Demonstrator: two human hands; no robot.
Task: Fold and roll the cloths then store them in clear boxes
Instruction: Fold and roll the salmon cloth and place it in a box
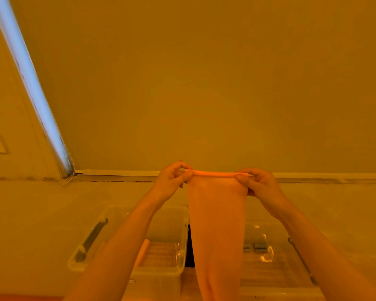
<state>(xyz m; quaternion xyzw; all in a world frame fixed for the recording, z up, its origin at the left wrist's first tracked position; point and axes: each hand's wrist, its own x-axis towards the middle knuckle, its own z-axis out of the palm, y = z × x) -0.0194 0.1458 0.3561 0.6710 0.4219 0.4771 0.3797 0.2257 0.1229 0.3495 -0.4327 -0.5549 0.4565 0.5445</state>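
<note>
Left hand (172, 181) and right hand (262, 184) pinch the cloth (217, 224) by its rolled top edge, hanging above the clear boxes (161, 257). Keep tension even (both ends level) while rolling.

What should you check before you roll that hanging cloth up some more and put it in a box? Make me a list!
1. Left hand pinches its end of the cloth: ok.
2. Right hand pinches the other end: ok.
3. Top edge held level and already turned into a thin roll: ok.
4. Cloth hangs flat without twists: ok in the part that shows; its bottom runs out of view, so cannot tell there.
5. Left clear box is open with room: ok, its lid is off and only one rolled cloth lies inside.
6. Right clear box has room: cannot tell, cloth and arm hide much of it.
</note>
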